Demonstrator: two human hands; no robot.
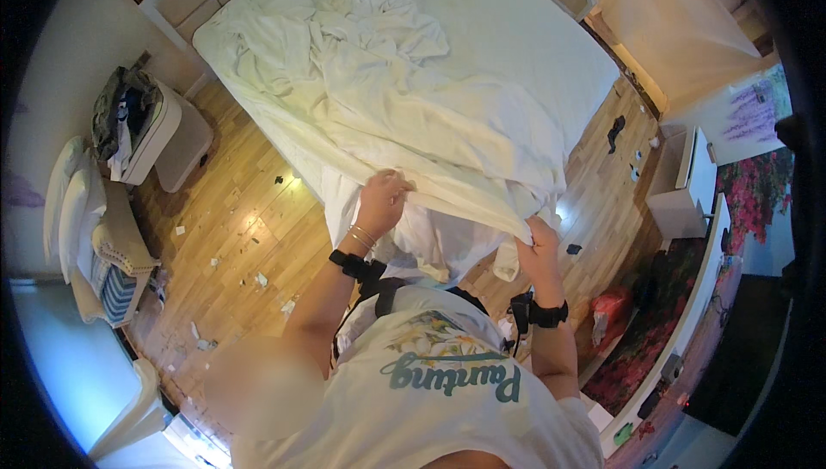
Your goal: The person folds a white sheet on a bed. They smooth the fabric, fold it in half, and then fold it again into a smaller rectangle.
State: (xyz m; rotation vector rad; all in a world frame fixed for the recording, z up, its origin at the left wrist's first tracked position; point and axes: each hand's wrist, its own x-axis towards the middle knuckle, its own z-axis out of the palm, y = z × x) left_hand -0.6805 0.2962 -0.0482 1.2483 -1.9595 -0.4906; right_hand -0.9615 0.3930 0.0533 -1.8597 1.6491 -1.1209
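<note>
A large white bed sheet (413, 125) lies crumpled across the bed, heaped toward the far left, and hangs over the near end. Whether it is a single sheet or a duvet cover I cannot tell. My left hand (383, 202) is closed on its near edge, with a bracelet and a black strap on that wrist. Further right, my right hand (539, 249) pinches the same edge, so the cloth is drawn in a band between both hands. Below the band, loose folds drop in front of my body. The mattress (542, 47) shows pale and bare at the far right.
Scraps litter the wooden floor (249, 245) on both sides of the bed. At left stand an armchair (120, 249) with white pillows (82, 202) and a white case (151, 138) heaped with clothes. A low white cabinet (684, 185) and a red bag (611, 310) are at right.
</note>
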